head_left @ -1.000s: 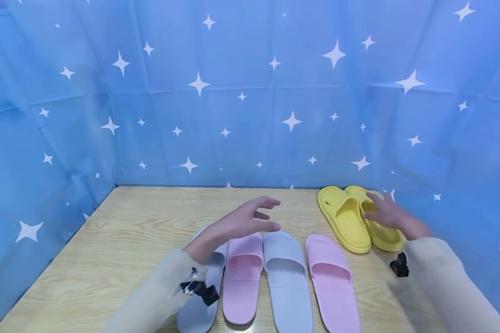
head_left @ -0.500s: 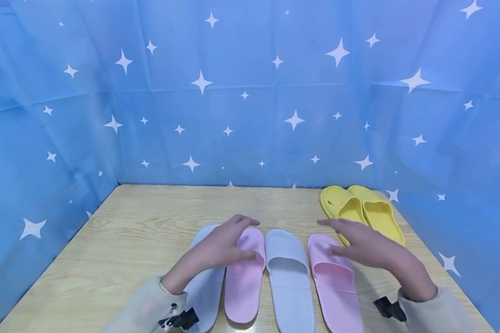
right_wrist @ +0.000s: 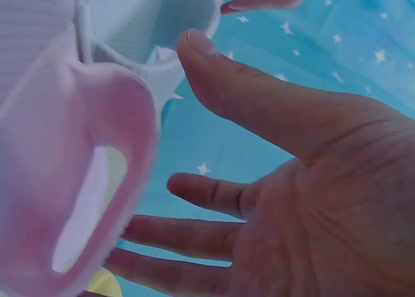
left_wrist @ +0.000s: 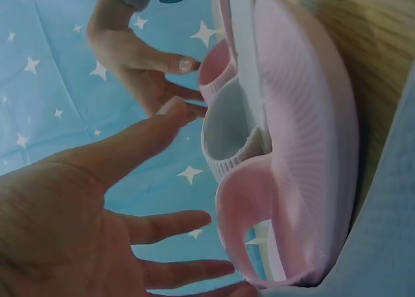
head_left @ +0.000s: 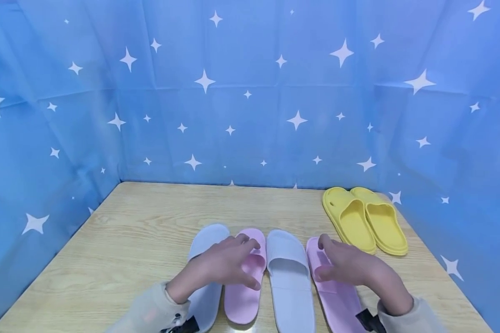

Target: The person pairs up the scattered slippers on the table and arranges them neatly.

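Four-in-a-row aside, the slippers lie side by side: a pink slipper (head_left: 241, 307) under my left hand (head_left: 225, 262), and another pink slipper (head_left: 345, 312) under my right hand (head_left: 356, 267). In the left wrist view, the left hand's fingers (left_wrist: 175, 274) reach spread and fairly straight toward the pink strap; the fingertips are at its edge, contact uncertain. The right wrist view has the right hand's fingers (right_wrist: 188, 238) extended beside the other pink strap, some tips partly hidden by it. A pale blue-grey slipper (head_left: 291, 296) lies between the pink ones, and its mate (head_left: 207, 238) lies at the left, partly covered by my left arm.
A pair of yellow slippers (head_left: 354, 229) stands at the table's back right corner. Blue star-patterned cloth (head_left: 250, 115) walls the wooden table (head_left: 150, 217) at the back and both sides.
My right hand has come from the yellow slippers leftward and down to the right pink slipper. My left hand has lowered toward the left pink slipper. The slippers stay put.
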### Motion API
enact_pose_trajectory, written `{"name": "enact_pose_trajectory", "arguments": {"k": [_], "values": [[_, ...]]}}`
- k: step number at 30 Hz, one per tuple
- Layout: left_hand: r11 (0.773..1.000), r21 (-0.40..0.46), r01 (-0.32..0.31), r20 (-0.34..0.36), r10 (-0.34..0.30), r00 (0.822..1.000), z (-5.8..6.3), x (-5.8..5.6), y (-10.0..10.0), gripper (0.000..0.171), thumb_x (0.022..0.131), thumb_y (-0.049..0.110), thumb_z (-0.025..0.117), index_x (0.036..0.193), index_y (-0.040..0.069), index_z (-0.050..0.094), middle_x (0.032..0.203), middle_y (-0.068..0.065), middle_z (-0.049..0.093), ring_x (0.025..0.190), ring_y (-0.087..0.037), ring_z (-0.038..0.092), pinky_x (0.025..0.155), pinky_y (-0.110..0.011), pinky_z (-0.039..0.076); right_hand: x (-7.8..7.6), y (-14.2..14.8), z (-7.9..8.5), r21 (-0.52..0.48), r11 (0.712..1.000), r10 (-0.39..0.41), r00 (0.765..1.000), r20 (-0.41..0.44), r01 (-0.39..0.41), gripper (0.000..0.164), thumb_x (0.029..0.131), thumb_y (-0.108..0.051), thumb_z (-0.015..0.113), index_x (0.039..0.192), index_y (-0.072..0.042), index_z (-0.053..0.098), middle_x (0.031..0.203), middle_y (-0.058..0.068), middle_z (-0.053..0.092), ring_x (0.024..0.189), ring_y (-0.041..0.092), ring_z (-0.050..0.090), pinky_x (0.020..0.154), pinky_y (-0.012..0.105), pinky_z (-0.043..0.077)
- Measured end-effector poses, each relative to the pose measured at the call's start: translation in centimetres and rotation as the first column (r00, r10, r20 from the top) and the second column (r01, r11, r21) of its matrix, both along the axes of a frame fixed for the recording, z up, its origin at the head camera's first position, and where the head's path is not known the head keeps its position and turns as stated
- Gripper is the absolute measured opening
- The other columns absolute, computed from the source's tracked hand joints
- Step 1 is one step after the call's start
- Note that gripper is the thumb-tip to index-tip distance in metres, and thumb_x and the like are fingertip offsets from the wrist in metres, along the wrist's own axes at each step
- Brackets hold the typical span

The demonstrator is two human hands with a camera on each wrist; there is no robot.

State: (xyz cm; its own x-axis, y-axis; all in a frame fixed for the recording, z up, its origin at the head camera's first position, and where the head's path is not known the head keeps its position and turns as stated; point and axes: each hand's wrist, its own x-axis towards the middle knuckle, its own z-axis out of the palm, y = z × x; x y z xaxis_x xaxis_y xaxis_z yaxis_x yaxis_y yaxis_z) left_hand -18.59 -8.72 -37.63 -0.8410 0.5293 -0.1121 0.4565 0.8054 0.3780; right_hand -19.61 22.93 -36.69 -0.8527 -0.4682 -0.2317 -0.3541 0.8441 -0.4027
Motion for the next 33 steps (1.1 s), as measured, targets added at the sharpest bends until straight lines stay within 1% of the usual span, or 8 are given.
{"name": "enact_pose_trajectory", "arguments": {"k": [4,9,12,18,21,25,27,33], "values": [[0.995,-0.094,-0.016,-0.053,0.011,0.999,-0.2,0.6,0.3,0.085,0.070,0.059,0.088,0.141,0.024,0.055,0.134,-0.004,0.059,0.109,-0.024,0.056,0.079,-0.041,0.053,0.2,-0.3,-0.2,0.005,1.000,0.009,1.000,-0.015,-0.009,0.040,0.087,-0.035,0.078,0.100,-0.011,0.050,0.085,0.003,0.049,0.072,0.017,0.046,0.063,0.030,0.038],[0.985,-0.172,-0.028,-0.070,0.016,0.997,-0.6,1.3,0.8,0.105,0.064,0.060,0.092,0.151,0.020,0.048,0.146,-0.011,0.054,0.118,-0.032,0.056,0.086,-0.044,0.056,0.6,-0.5,0.0,0.036,0.999,-0.035,0.999,-0.028,0.036,0.035,0.087,-0.035,0.079,0.105,-0.015,0.055,0.093,0.005,0.051,0.074,0.019,0.048,0.064,0.033,0.041],[0.978,-0.208,-0.016,-0.052,0.005,0.999,-0.7,1.8,1.1,0.119,0.062,0.062,0.092,0.158,0.017,0.039,0.159,-0.018,0.043,0.135,-0.041,0.050,0.099,-0.052,0.056,0.7,-0.6,0.0,0.064,0.996,-0.055,0.998,-0.007,0.055,0.045,0.082,-0.032,0.084,0.113,-0.014,0.057,0.096,0.007,0.055,0.076,0.020,0.050,0.065,0.035,0.043],[0.973,-0.231,-0.012,0.018,0.017,1.000,-1.3,2.6,1.7,0.140,0.057,0.062,0.095,0.165,0.012,0.022,0.170,-0.027,0.018,0.151,-0.055,0.027,0.109,-0.057,0.051,0.8,-1.1,-0.7,0.115,0.991,-0.068,0.998,0.009,0.067,0.095,0.065,-0.031,0.093,0.141,0.001,0.045,0.119,0.022,0.056,0.079,0.023,0.056,0.072,0.043,0.052],[0.951,-0.309,0.015,-0.030,-0.026,0.999,-1.7,2.9,2.1,0.149,0.052,0.067,0.095,0.165,0.008,0.018,0.169,-0.030,0.015,0.154,-0.052,0.022,0.122,-0.055,0.038,0.7,-1.5,-1.1,0.138,0.986,-0.086,0.996,-0.022,0.089,0.101,0.067,-0.031,0.091,0.146,0.004,0.039,0.122,0.028,0.052,0.080,0.025,0.056,0.071,0.045,0.053],[0.928,-0.369,0.043,-0.059,-0.070,0.996,-1.9,3.1,2.2,0.155,0.048,0.066,0.096,0.165,0.005,0.014,0.170,-0.028,0.012,0.158,-0.046,0.018,0.128,-0.057,0.024,0.4,-1.8,-1.7,0.166,0.980,-0.089,0.990,-0.110,0.107,0.094,0.065,-0.028,0.091,0.139,0.002,0.042,0.113,0.024,0.052,0.084,0.029,0.053,0.071,0.045,0.051],[0.933,-0.358,0.049,-0.047,-0.070,0.996,-1.9,3.2,2.1,0.156,0.048,0.063,0.097,0.165,0.005,0.013,0.171,-0.029,0.009,0.157,-0.048,0.018,0.128,-0.057,0.025,0.3,-1.8,-1.9,0.176,0.979,-0.081,0.986,-0.146,0.107,0.092,0.064,-0.027,0.090,0.138,0.003,0.043,0.110,0.023,0.052,0.086,0.032,0.053,0.073,0.048,0.052],[0.939,-0.344,0.020,-0.066,-0.045,0.997,-2.0,3.3,2.1,0.156,0.047,0.064,0.098,0.166,0.007,0.014,0.171,-0.027,0.010,0.152,-0.055,0.025,0.112,-0.048,0.050,-0.1,-1.7,-2.2,0.199,0.973,-0.076,0.976,-0.205,0.117,0.080,0.077,-0.022,0.082,0.140,0.006,0.043,0.111,0.029,0.055,0.092,0.041,0.059,0.080,0.057,0.056]]}}
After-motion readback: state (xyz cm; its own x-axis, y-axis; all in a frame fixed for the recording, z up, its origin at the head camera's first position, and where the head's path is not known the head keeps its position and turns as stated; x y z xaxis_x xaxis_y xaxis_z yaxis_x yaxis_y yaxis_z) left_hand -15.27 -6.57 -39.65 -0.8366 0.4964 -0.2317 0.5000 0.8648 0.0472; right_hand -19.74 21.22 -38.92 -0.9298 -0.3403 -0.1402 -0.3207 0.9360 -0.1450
